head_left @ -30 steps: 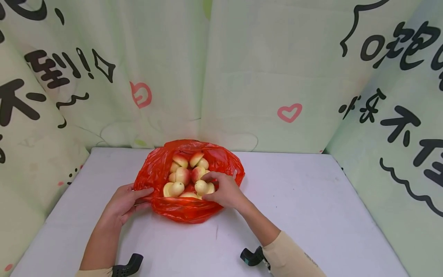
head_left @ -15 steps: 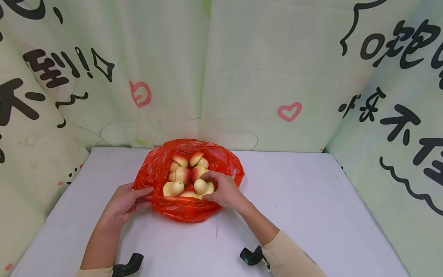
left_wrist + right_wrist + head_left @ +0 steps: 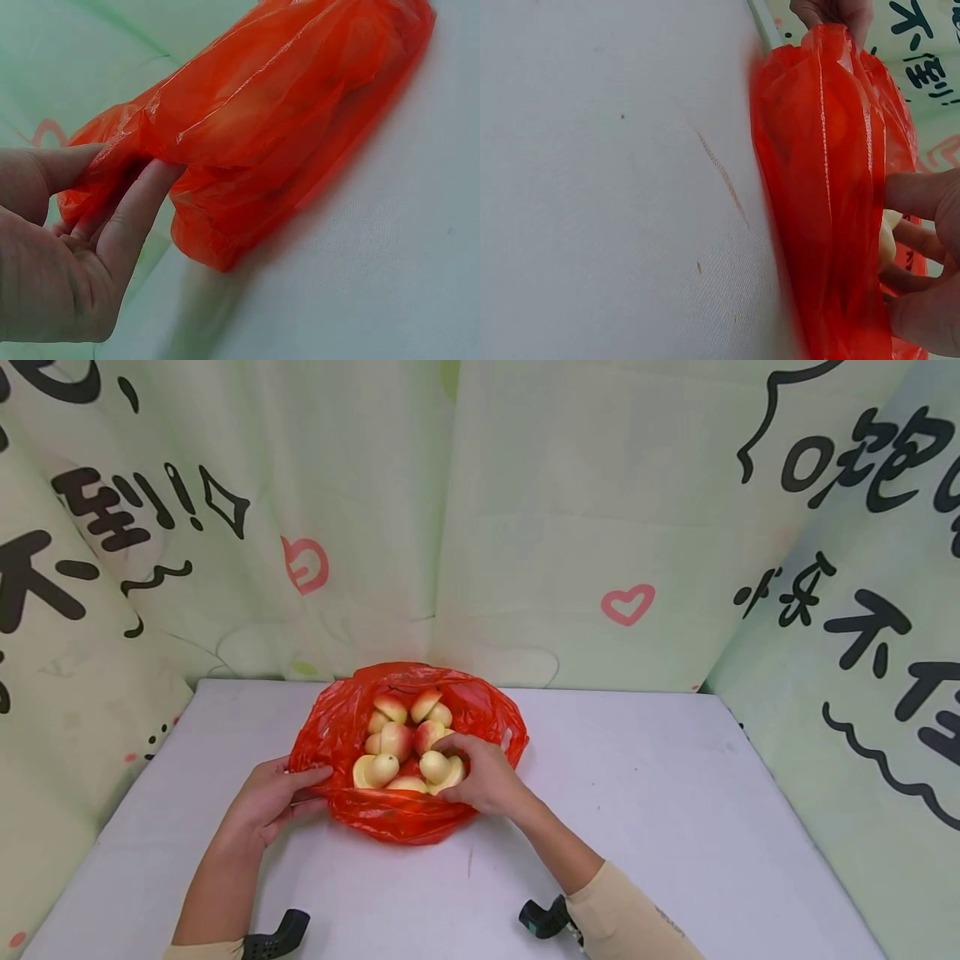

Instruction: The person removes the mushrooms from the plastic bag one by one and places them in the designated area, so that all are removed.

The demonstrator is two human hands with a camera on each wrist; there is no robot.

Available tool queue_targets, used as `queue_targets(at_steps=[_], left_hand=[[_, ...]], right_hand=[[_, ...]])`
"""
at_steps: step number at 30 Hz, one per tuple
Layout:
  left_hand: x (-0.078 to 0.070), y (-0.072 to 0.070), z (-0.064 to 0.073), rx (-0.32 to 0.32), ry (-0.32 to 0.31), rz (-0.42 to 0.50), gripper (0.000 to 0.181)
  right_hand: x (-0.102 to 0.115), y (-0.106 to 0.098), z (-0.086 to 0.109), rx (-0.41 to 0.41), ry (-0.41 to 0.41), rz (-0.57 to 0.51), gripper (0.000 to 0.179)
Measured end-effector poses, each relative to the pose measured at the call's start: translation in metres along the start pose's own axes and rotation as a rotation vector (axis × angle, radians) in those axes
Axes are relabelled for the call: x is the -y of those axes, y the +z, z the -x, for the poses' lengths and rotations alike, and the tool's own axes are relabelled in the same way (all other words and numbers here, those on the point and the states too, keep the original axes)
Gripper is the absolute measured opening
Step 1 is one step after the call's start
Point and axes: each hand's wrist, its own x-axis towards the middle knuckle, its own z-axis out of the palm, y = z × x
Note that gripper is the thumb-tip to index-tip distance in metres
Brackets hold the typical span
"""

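Note:
A red plastic bag [image 3: 405,822] lies with its mouth spread wide at the table's far side. Inside sit several cream, mushroom-shaped pieces [image 3: 395,741], some with reddish caps. My left hand [image 3: 266,797] pinches the bag's left rim; in the left wrist view the thumb lies over the red film and fingers [image 3: 139,214] under it. Reaching in from the right, my right hand [image 3: 487,772] has thumb and fingers around a mushroom-shaped piece [image 3: 435,767] near the front. The right wrist view shows a pale bit of it between those fingers [image 3: 915,196], partly hidden by the bag wall.
The white table [image 3: 637,827] stretches out in front and on both sides. A pale green curtain [image 3: 525,527] with black lettering and pink hearts stands right behind and beside it. Each forearm wears a black wrist mount [image 3: 277,935].
The right hand and the bag's right edge have shifted very slightly left. The left hand keeps its place on the rim.

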Motion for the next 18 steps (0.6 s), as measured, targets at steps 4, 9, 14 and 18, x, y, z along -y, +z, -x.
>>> queue_targets(at_steps=[4, 9, 14, 18], left_hand=[[0.000, 0.000, 0.000, -0.002, 0.000, -0.004, 0.072], [-0.001, -0.001, 0.000, -0.006, -0.007, -0.005, 0.073], [0.001, -0.003, -0.001, 0.006, 0.000, 0.013, 0.074], [0.002, -0.003, -0.002, 0.005, -0.005, 0.019, 0.074]], right_hand=[[0.001, -0.003, 0.001, -0.001, -0.003, 0.001, 0.056], [0.005, -0.011, 0.002, -0.010, -0.005, 0.004, 0.056], [0.008, -0.019, 0.003, -0.021, -0.003, 0.001, 0.056], [0.008, -0.026, 0.004, -0.031, -0.014, 0.006, 0.056]])
